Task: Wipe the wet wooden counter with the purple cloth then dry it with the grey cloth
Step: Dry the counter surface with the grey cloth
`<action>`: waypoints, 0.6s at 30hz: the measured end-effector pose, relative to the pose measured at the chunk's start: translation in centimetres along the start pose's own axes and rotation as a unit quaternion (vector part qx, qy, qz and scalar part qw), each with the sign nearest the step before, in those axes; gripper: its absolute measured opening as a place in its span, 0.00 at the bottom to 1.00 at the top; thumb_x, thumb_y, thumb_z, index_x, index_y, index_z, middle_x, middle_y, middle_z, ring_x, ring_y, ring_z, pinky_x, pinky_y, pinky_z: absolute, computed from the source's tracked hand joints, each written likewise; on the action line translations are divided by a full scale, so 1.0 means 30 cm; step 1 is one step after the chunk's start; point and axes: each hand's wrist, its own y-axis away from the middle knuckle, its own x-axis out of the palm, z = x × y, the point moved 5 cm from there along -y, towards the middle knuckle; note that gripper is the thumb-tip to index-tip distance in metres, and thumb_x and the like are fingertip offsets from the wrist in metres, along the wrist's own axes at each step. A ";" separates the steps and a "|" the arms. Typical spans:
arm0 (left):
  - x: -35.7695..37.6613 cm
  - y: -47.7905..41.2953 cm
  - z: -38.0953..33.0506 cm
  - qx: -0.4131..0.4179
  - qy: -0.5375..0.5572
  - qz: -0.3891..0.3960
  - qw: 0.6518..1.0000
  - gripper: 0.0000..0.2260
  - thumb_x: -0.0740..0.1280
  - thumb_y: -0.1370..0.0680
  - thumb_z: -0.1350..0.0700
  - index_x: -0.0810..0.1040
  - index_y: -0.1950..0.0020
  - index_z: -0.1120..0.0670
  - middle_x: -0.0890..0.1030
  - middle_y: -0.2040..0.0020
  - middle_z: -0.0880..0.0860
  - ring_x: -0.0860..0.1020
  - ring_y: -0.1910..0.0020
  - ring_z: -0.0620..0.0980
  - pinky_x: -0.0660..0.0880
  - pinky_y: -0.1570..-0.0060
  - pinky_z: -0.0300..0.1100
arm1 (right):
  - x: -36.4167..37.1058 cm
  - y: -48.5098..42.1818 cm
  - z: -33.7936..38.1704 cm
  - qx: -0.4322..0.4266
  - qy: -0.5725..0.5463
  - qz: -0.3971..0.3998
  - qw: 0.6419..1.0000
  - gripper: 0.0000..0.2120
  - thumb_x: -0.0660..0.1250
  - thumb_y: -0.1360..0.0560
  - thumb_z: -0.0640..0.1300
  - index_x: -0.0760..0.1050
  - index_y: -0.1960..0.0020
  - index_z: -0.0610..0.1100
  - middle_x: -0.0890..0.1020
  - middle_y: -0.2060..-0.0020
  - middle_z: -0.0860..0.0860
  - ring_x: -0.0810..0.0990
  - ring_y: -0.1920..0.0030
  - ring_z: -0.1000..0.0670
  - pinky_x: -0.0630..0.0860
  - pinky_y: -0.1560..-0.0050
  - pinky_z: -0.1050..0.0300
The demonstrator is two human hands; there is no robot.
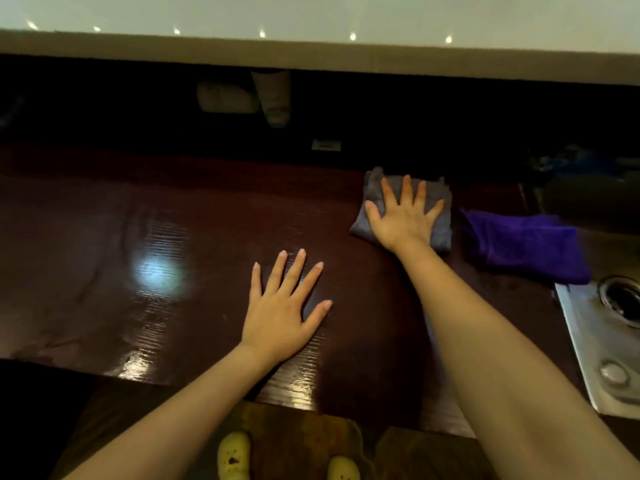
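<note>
Right hand (403,216) flat, fingers spread, pressing grey cloth (441,230) at far right of counter (104,237); left hand (282,306) open, empty, palm down nearer; purple cloth (526,244) discarded rightward; wet glare leftward, so sweep left

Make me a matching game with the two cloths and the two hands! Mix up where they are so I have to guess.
Things:
1. grey cloth
2. purple cloth
3. left hand
4. right hand

Where it is:
A. spread flat on the bare wooden counter, on no cloth
B. lying alone beside the metal sink, no hand on it
C. pressed flat on top of a cloth
D. under a hand, towards the back of the counter

Right pairs: 1-D, 2-B, 3-A, 4-C
</note>
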 end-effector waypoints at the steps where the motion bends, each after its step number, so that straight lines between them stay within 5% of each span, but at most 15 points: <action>1: 0.000 0.000 0.001 0.006 0.005 0.001 1.000 0.28 0.50 0.24 0.35 0.56 0.26 0.42 0.56 0.24 0.48 0.49 0.24 0.51 0.46 0.28 0.61 | 0.007 0.035 0.005 0.002 -0.003 0.000 1.000 0.30 0.45 0.24 0.65 0.46 0.24 0.56 0.45 0.22 0.48 0.39 0.24 0.42 0.37 0.30 0.30; 9: -0.001 -0.024 0.073 0.081 0.016 0.032 0.996 0.28 0.47 0.25 0.34 0.53 0.26 0.41 0.56 0.24 0.47 0.50 0.25 0.51 0.45 0.29 0.61 | 0.042 0.396 0.077 -0.001 -0.012 -0.013 1.000 0.33 0.40 0.27 0.65 0.47 0.24 0.56 0.47 0.22 0.48 0.40 0.24 0.42 0.38 0.28 0.32; 14: -0.008 -0.041 0.129 0.130 0.017 0.057 0.990 0.29 0.45 0.26 0.33 0.48 0.26 0.40 0.52 0.24 0.45 0.46 0.25 0.48 0.42 0.29 0.61 | 0.084 0.660 0.127 0.010 -0.002 -0.035 0.999 0.31 0.48 0.26 0.63 0.56 0.25 0.53 0.58 0.24 0.45 0.52 0.24 0.41 0.48 0.29 0.31; 18: -0.004 -0.042 0.143 0.140 0.026 0.062 0.988 0.29 0.44 0.26 0.32 0.46 0.27 0.39 0.50 0.24 0.43 0.44 0.25 0.48 0.40 0.29 0.60 | 0.097 0.767 0.109 0.012 0.005 -0.039 0.999 0.29 0.48 0.24 0.65 0.55 0.25 0.57 0.57 0.24 0.49 0.51 0.24 0.44 0.50 0.28 0.33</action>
